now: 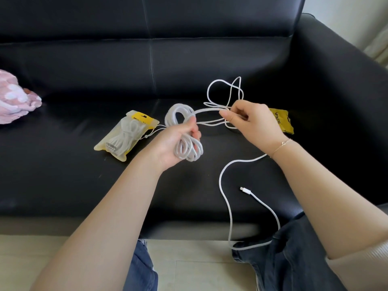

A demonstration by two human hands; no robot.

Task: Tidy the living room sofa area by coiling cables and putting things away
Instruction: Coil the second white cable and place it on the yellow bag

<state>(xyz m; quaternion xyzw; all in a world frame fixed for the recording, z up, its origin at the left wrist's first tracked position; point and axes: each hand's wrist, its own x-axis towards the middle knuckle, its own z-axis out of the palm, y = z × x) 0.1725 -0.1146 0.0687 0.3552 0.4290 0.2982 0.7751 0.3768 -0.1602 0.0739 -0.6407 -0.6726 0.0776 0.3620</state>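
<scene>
My left hand (178,137) grips a coil of white cable (180,114) above the black sofa seat (63,164). From the coil a strand runs right to my right hand (252,120), which pinches it among loose loops (224,91). The rest of the cable trails down over the seat's front edge, and its white plug (245,190) lies on the cushion. A clear pouch with a yellow top (126,135) holds another coiled white cable, just left of my left hand. An empty yellow pouch (282,120) lies partly hidden behind my right hand.
A pink and white fluffy cloth (14,99) lies at the left end of the seat. The sofa's armrest (340,80) rises on the right. My knees in jeans (294,253) are at the seat's front edge, over a pale tiled floor (199,269).
</scene>
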